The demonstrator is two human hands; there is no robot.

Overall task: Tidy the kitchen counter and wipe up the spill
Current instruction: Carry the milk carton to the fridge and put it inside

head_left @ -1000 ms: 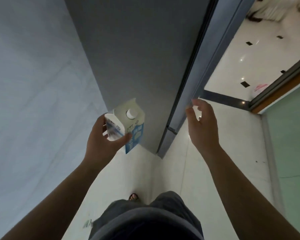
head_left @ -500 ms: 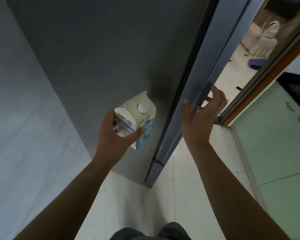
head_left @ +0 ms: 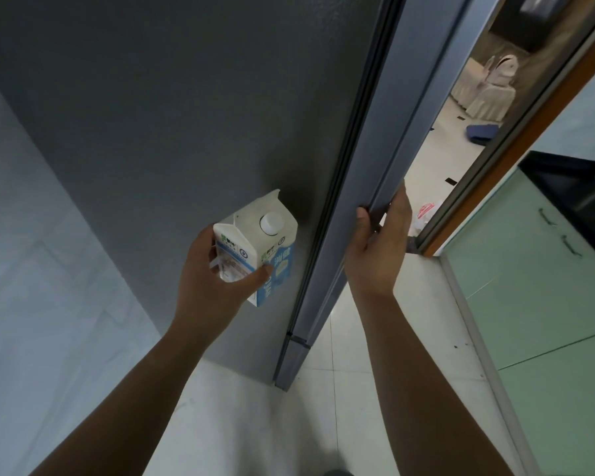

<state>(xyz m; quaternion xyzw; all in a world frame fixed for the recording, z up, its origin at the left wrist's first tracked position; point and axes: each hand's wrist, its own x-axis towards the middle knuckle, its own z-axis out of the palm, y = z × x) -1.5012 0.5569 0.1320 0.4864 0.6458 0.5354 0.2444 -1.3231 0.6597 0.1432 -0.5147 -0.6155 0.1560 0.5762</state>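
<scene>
A white and blue milk carton [head_left: 258,235] with a round white cap is upright in my left hand [head_left: 213,286], whose fingers and thumb curl round its lower part. It hangs close to the dark grey side of a tall fridge [head_left: 186,132]. My right hand [head_left: 378,249] grips the edge of the grey-blue fridge door [head_left: 392,159], thumb on the near face and fingers wrapped behind the edge. The door looks closed or nearly so; no inside is visible.
A pale tiled wall [head_left: 31,269] stands on the left. Green cabinets [head_left: 536,269] under a black counter [head_left: 571,180] run along the right. A doorway [head_left: 468,132] behind the fridge leads to another room. White floor tiles [head_left: 340,389] lie below.
My right hand has reached the fridge door edge and closed its fingers round it. My left hand with the carton has stayed close to the fridge side as my view rose.
</scene>
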